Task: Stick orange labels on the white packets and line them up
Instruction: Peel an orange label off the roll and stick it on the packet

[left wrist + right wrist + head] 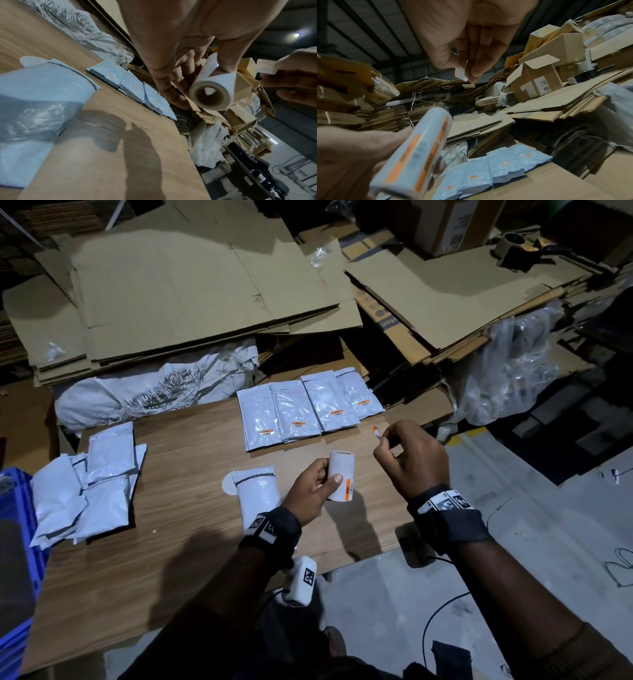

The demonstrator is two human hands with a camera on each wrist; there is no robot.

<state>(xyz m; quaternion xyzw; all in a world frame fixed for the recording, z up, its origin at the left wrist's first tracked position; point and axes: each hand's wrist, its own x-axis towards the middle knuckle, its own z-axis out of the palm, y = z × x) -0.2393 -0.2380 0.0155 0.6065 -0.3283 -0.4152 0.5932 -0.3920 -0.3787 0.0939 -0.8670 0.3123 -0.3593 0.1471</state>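
My left hand (317, 482) grips a white roll of orange labels (340, 475) above the wooden board (178, 542); the roll's hollow core (208, 96) faces the left wrist camera. To the right of the roll, my right hand (404, 455) pinches one peeled orange label (375, 431) between thumb and fingertips, seen as a small white strip (461, 73) in the right wrist view. An unlabelled white packet (257, 494) lies just left of my left hand. Several labelled packets (301, 412) lie side by side in a row at the board's far edge.
A loose pile of white packets (92, 484) lies at the board's left. A blue crate (17, 542) stands at the far left. Flattened cardboard (205, 285), a white sack (144, 392) and clear plastic bags (507, 371) crowd the space behind. Grey floor with cables (513, 577) lies to the right.
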